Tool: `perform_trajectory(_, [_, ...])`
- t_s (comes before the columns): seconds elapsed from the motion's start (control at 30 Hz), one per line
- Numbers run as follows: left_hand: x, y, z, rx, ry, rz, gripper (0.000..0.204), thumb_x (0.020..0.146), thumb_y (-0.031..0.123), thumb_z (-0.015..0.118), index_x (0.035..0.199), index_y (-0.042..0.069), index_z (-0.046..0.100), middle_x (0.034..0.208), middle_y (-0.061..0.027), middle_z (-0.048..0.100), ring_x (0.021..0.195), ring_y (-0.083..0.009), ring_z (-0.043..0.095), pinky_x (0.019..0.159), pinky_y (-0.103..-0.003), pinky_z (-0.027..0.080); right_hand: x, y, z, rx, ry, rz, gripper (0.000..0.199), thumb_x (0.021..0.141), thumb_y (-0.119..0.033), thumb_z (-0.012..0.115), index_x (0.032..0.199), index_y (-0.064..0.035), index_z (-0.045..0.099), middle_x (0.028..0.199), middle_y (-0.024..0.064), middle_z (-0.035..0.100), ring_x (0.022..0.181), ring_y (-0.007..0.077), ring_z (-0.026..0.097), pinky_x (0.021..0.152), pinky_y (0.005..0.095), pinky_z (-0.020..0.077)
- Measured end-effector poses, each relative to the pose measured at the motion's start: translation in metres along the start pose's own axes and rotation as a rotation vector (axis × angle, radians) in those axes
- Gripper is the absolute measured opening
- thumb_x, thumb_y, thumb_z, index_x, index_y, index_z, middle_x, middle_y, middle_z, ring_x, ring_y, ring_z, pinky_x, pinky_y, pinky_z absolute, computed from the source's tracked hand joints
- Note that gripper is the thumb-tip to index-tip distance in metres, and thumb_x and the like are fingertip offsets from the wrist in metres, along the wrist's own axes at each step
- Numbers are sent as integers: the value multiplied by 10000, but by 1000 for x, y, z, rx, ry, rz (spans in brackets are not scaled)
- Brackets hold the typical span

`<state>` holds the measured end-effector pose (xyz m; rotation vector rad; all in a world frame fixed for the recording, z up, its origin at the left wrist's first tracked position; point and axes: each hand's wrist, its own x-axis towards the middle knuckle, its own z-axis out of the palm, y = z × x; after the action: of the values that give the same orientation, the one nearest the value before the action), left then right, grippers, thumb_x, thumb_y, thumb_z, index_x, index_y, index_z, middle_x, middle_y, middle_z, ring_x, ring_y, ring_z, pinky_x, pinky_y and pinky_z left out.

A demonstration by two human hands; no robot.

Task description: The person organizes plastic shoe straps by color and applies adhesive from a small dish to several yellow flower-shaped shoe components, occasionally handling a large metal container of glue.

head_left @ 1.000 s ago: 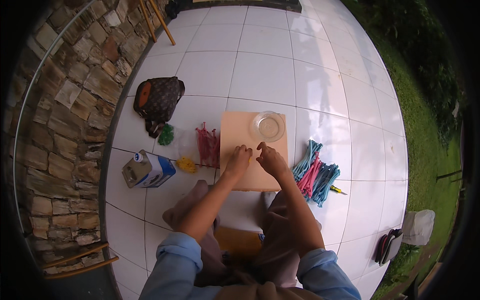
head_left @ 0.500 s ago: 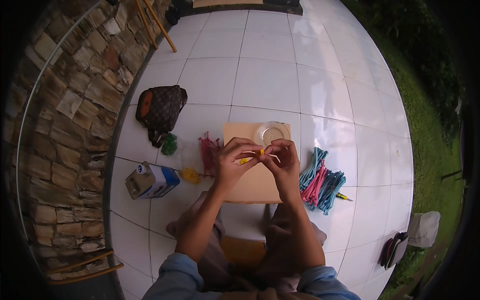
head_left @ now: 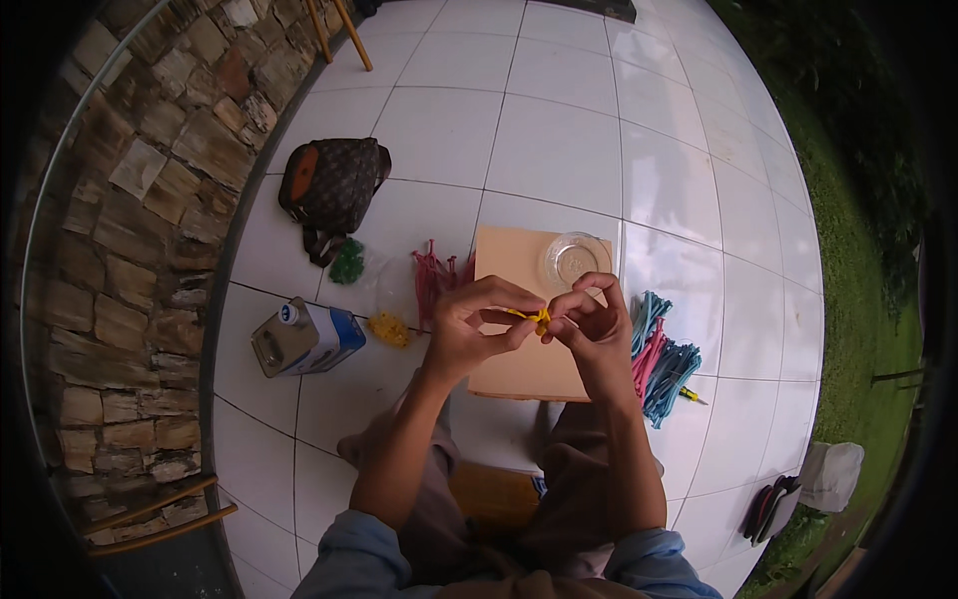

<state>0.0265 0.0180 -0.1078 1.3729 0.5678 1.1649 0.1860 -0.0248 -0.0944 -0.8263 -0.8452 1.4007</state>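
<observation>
Both hands meet over a tan board (head_left: 529, 371), pinching a small yellow piece (head_left: 541, 317) between them. My left hand (head_left: 479, 324) is closed on its left end, thumb and fingertips together. With thumb and forefinger, my right hand (head_left: 597, 334) grips the other end, its remaining fingers curled up. What kind of piece it is, I cannot make out, as the fingers cover much of it. Just beyond the right hand, a clear round glass dish (head_left: 577, 262) rests on the board's far right corner.
Left of the board lie pink strands (head_left: 431, 285), a yellow heap (head_left: 387, 329), a green bundle (head_left: 347, 262), a metal can (head_left: 304, 339) and a brown backpack (head_left: 337, 185). To the right are blue bundles (head_left: 671, 379), pink strands (head_left: 649, 361) and a yellow-handled tool (head_left: 691, 395).
The view has shifted, so the board and floor things sit differently in it. Both hands stay together, and more of the yellow piece now shows between the fingertips.
</observation>
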Motion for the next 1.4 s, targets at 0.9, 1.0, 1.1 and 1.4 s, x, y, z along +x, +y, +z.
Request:
perform_trajectory(0.9, [19, -45, 16, 6, 347, -394, 95, 798, 50, 649, 867, 6, 601, 868, -62, 631, 826, -101, 598, 770, -218, 463, -2, 121, -107, -1395, -31, -98, 134, 806, 1, 457, 930, 16, 409, 789, 186, 551, 767, 352, 559, 674, 439, 469])
perform_trajectory(1.0, [19, -37, 19, -29, 358, -434, 90, 782, 42, 661, 845, 12, 604, 873, -62, 630, 843, -99, 592, 774, -217, 459, 1, 100, -89, -1561, 55, -269, 155, 830, -56, 543, 942, 4, 455, 794, 137, 564, 816, 270, 568, 684, 362, 501])
perform_trajectory(1.1, [16, -30, 15, -4, 343, -340, 90, 766, 25, 674, 823, 7, 606, 869, -63, 625, 880, -113, 586, 780, -227, 467, 12, 40, -33, -623, 263, -4, 194, 854, -66, 567, 1007, -22, 454, 830, 89, 557, 851, 188, 567, 691, 307, 503])
perform_trajectory(1.4, [8, -27, 21, -7, 43, -18, 85, 765, -82, 628, 808, -16, 595, 863, -80, 592, 882, -163, 596, 748, -285, 534, 5, 12, -20, -50, 91, -54, 349, 797, -4, 646, 1042, -62, 405, 919, 58, 539, 766, 105, 542, 616, 227, 467])
